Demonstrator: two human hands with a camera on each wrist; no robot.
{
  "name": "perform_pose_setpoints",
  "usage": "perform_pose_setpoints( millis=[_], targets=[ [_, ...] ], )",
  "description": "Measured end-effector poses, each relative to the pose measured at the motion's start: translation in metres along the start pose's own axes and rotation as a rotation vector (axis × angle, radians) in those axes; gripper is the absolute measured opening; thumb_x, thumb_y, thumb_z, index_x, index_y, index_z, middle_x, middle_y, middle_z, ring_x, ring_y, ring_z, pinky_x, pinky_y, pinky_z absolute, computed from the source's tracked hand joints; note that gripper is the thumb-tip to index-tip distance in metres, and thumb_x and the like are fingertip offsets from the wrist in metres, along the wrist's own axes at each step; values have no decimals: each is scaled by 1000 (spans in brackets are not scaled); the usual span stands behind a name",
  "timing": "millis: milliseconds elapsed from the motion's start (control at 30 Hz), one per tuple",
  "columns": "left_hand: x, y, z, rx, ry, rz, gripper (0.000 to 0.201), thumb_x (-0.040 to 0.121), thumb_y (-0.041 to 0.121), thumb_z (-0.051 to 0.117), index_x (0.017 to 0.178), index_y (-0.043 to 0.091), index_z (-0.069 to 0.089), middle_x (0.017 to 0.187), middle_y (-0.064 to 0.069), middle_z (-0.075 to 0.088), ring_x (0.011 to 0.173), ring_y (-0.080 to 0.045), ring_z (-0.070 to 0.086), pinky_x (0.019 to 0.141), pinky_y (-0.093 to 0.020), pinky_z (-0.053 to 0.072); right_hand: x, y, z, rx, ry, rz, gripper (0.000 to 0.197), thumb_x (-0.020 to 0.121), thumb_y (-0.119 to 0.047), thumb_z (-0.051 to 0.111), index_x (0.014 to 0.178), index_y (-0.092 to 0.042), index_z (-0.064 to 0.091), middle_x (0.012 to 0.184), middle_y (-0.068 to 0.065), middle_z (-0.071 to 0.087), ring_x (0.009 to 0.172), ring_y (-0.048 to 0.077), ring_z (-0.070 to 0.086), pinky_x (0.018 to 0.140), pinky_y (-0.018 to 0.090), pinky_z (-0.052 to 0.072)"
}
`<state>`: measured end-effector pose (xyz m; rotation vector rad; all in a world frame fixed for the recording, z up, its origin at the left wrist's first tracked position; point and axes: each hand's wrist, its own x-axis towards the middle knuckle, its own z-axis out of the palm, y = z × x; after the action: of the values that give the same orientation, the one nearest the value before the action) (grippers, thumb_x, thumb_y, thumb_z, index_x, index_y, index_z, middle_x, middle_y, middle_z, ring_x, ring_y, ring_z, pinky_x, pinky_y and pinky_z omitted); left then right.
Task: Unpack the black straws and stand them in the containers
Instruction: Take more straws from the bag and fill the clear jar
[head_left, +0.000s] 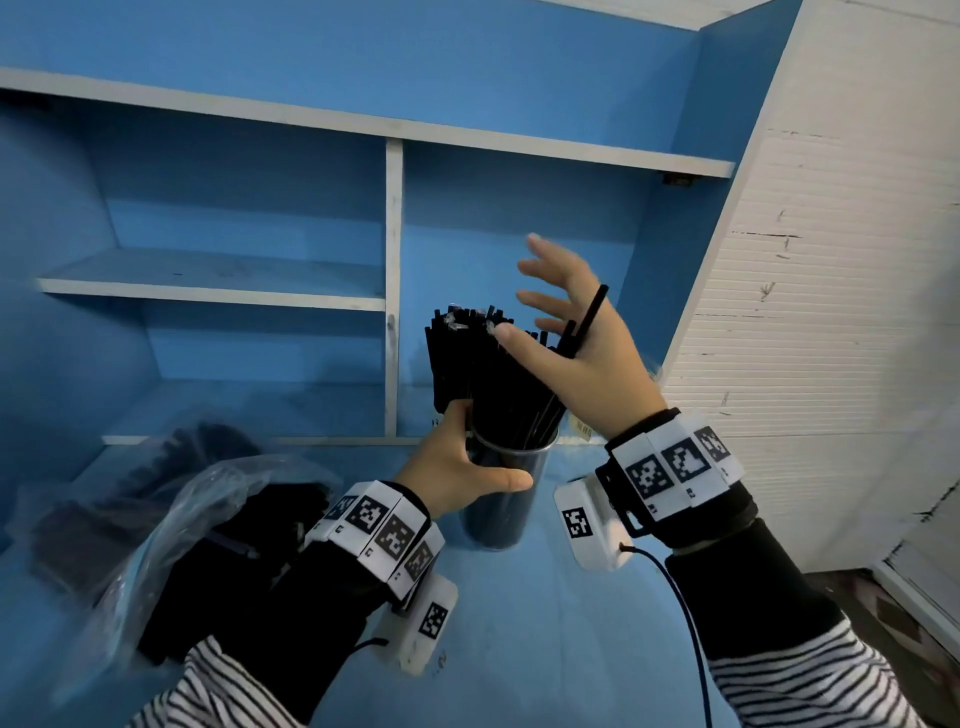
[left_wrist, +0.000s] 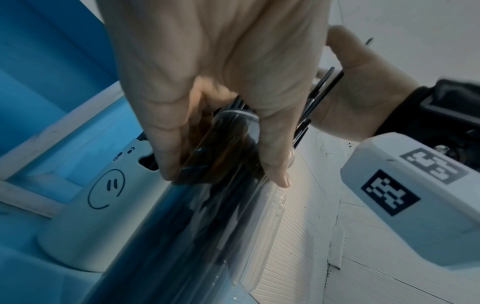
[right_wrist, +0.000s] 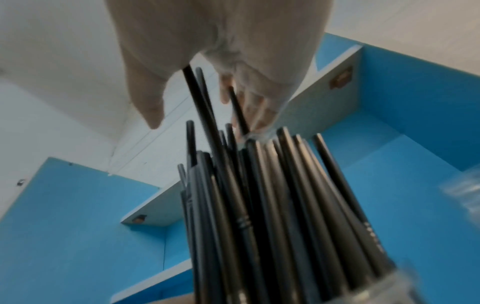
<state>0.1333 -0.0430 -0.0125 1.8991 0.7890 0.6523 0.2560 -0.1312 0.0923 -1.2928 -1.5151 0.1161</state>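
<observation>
A clear plastic container (head_left: 501, 499) stands on the blue counter, packed with upright black straws (head_left: 483, 364). My left hand (head_left: 457, 465) grips the container just under its rim, fingers and thumb curled round it (left_wrist: 221, 216). Over the straw tops hovers my right hand (head_left: 566, 343), fingers straight and spread, palm against the bundle. One loose straw (head_left: 592, 317) pokes up past the right hand's fingers. In the right wrist view the straws (right_wrist: 259, 205) fan upward toward the spread fingers (right_wrist: 148, 98).
A crumpled clear plastic bag (head_left: 208, 519) with more black straws lies on the counter at the left. A white container with a smiley face (left_wrist: 103, 195) stands behind the clear one. Blue shelves (head_left: 218, 286) rise behind; a white wall (head_left: 831, 312) closes the right.
</observation>
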Motion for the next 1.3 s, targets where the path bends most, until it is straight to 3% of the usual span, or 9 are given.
perform_pose_setpoints(
  millis=[167, 333, 500, 700, 833, 900, 1033, 1133, 1300],
  targets=[
    [0, 2, 1, -9, 3, -19, 90, 64, 30, 88, 135, 25, 33, 127, 9, 51, 119, -14, 51, 103, -36, 45, -5, 18, 12, -323, -104, -6, 23, 90, -38, 62, 107, -27, 72, 121, -10, 64, 114, 0, 55, 101, 30, 44],
    [0, 1, 1, -20, -7, -27, 91, 63, 31, 88, 135, 26, 33, 129, 8, 51, 120, -14, 51, 104, -39, 45, -11, 18, 7, -140, -31, 28, 66, 78, -45, 73, 135, -25, 48, 131, -13, 55, 122, 0, 50, 103, 24, 40],
    [-2, 3, 1, -20, 3, -14, 92, 64, 30, 88, 137, 24, 33, 129, 8, 52, 118, -13, 52, 103, -34, 45, -14, 8, 7, 33, 3, -84, 56, 95, -22, 57, 145, -25, 32, 143, -8, 47, 126, 3, 50, 108, 27, 40],
    [-6, 6, 4, -63, 8, -1, 85, 70, 21, 85, 137, 19, 33, 121, 11, 51, 116, -11, 51, 99, -27, 44, -19, 34, 15, -416, -231, -34, 47, 99, -42, 34, 132, -17, 57, 141, -2, 53, 139, 13, 36, 115, 39, 30],
    [-9, 5, 11, -114, 33, 15, 84, 72, 16, 83, 139, 19, 31, 123, 11, 52, 118, -9, 50, 102, -27, 42, -19, 25, 17, -309, -83, -157, 44, 102, -32, 36, 143, -17, 43, 152, -4, 37, 142, 6, 29, 117, 30, 26],
    [-10, 5, 12, -102, 30, 19, 83, 73, 20, 82, 139, 22, 32, 126, 12, 52, 119, -8, 50, 103, -27, 41, -20, 22, 18, -352, -134, -172, 45, 103, -32, 34, 145, -19, 39, 154, -6, 34, 142, 5, 28, 116, 27, 27],
    [-18, 6, 5, -47, -34, 39, 84, 76, 19, 80, 143, 27, 29, 121, 25, 45, 116, -1, 44, 92, -17, 38, -25, 27, 24, -644, -269, -183, 57, 97, -48, 22, 139, -20, 49, 143, -4, 51, 138, 15, 39, 112, 41, 34],
    [-34, 6, -5, -16, 13, 16, 89, 80, 20, 76, 150, 27, 21, 132, 19, 39, 122, -1, 36, 103, -23, 34, -25, 24, 26, -587, -186, -179, 55, 96, -47, 26, 137, -19, 52, 141, -2, 52, 139, 18, 38, 114, 42, 30],
    [-72, 10, -44, 48, 140, 112, 32, 87, 17, 67, 113, 36, 61, 113, 18, 65, 110, 2, 58, 99, -19, 42, -32, -4, 42, -325, -46, -338, 31, 94, -19, 52, 121, -8, 63, 121, 3, 65, 123, 10, 51, 107, 20, 36]
  ],
)
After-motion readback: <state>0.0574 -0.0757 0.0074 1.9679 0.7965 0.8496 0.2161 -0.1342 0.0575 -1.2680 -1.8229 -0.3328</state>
